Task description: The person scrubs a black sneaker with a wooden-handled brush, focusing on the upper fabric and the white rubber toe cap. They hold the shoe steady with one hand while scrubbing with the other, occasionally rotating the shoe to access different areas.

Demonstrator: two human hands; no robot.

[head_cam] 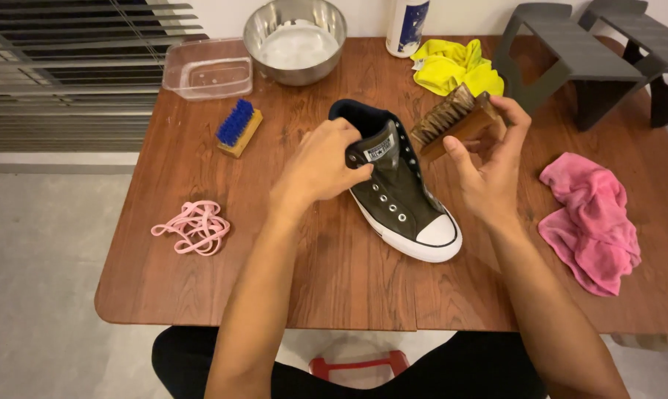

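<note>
A dark olive high-top sneaker point(402, 199) with a white toe cap and no laces stands on the wooden table point(201, 295), toe pointing toward me. My left hand point(323, 162) grips its tongue and collar from the left. My right hand point(489, 166) holds a wooden brush with brown bristles point(452, 120) just to the right of the shoe's ankle, bristles turned up and left, apart from the canvas.
Pink laces point(193, 227) lie at the left. A blue-bristled brush point(238, 128), clear plastic tub point(207, 68), steel bowl of white foam point(295, 41), white bottle point(406, 26) and yellow cloth point(456, 66) sit behind. A pink cloth point(592, 222) lies right. Two grey stands point(570, 59).
</note>
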